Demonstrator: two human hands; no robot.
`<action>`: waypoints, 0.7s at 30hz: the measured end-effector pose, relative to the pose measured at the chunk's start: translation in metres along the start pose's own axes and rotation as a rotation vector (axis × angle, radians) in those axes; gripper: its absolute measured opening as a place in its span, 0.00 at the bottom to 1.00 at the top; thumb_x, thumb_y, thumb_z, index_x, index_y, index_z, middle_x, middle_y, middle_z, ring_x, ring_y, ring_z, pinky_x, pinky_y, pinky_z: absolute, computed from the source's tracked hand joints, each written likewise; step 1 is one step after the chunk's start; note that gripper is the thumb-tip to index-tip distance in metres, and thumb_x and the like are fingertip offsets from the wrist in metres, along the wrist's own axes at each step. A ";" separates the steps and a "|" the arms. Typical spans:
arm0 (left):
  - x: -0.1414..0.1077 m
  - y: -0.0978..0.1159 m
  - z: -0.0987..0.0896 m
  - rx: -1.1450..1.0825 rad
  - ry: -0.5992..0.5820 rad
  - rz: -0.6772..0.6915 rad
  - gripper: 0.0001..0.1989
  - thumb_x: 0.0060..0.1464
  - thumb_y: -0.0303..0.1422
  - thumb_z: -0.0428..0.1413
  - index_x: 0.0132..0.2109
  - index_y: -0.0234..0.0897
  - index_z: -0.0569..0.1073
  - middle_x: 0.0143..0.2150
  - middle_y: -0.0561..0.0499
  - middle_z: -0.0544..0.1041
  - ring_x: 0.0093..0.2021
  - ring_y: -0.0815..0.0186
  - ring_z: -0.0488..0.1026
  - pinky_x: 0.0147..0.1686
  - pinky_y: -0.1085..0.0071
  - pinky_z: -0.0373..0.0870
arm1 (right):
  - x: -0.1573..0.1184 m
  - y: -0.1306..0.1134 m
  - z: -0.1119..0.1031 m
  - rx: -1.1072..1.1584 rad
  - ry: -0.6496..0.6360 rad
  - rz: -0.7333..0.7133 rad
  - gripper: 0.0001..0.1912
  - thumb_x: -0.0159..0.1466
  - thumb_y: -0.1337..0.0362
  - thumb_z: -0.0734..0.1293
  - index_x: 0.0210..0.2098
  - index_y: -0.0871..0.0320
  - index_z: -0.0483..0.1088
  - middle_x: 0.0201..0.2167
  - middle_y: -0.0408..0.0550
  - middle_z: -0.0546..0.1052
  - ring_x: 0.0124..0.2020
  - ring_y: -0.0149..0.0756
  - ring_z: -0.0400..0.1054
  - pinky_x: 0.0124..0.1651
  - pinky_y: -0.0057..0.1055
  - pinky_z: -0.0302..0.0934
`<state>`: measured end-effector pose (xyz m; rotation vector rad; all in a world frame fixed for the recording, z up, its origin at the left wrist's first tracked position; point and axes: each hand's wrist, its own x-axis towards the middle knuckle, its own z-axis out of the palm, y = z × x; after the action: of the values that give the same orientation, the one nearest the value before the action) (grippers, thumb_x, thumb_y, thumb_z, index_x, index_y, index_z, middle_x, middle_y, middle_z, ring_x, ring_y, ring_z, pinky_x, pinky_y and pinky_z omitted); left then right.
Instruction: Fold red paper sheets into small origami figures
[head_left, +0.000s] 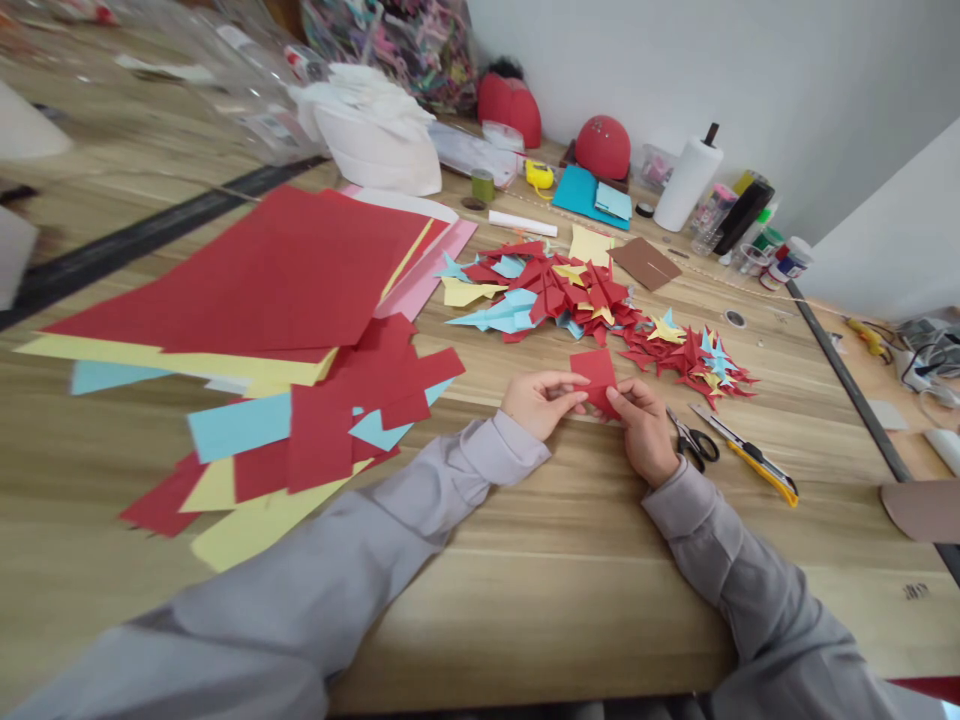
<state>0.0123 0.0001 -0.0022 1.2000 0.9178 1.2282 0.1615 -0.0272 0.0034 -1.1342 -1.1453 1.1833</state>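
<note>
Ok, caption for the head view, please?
Left hand and right hand hold a red paper square beside scissors and a craft knife.

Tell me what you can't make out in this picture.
In the head view:
Red paper: partly hidden by the left hand and right hand, so any folds there can't be seen.
Bottles: labels too small to read.
White object: blurred and cut off by the left edge.
Brown sheet: cut off by the right edge.
</note>
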 end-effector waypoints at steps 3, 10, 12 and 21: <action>0.000 0.000 0.000 0.019 -0.003 0.006 0.13 0.38 0.34 0.63 0.34 0.32 0.77 0.20 0.53 0.73 0.21 0.69 0.73 0.25 0.73 0.72 | 0.000 0.000 0.000 0.010 -0.002 0.000 0.10 0.55 0.56 0.68 0.26 0.54 0.66 0.19 0.38 0.71 0.22 0.31 0.66 0.28 0.29 0.62; -0.002 -0.004 0.001 0.045 -0.004 0.010 0.17 0.34 0.31 0.65 0.37 0.32 0.78 0.27 0.49 0.78 0.26 0.67 0.75 0.31 0.71 0.74 | 0.001 0.003 -0.001 0.062 0.010 -0.017 0.09 0.55 0.58 0.68 0.25 0.54 0.66 0.18 0.37 0.70 0.20 0.30 0.65 0.26 0.28 0.61; -0.002 -0.006 0.000 0.063 -0.005 0.019 0.18 0.33 0.31 0.66 0.37 0.32 0.79 0.28 0.48 0.79 0.27 0.67 0.75 0.32 0.71 0.75 | 0.001 0.002 -0.001 0.078 0.014 -0.024 0.08 0.55 0.58 0.68 0.25 0.54 0.67 0.17 0.36 0.69 0.20 0.29 0.64 0.25 0.28 0.61; -0.002 -0.002 0.003 -0.040 -0.026 -0.043 0.18 0.34 0.35 0.66 0.36 0.32 0.79 0.29 0.47 0.80 0.27 0.64 0.77 0.35 0.67 0.77 | 0.000 0.001 -0.001 0.060 -0.027 -0.031 0.08 0.56 0.59 0.68 0.26 0.54 0.68 0.18 0.37 0.70 0.21 0.29 0.64 0.27 0.26 0.59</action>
<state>0.0153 -0.0026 -0.0042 1.1562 0.8915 1.1889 0.1620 -0.0276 0.0023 -1.0539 -1.1369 1.2045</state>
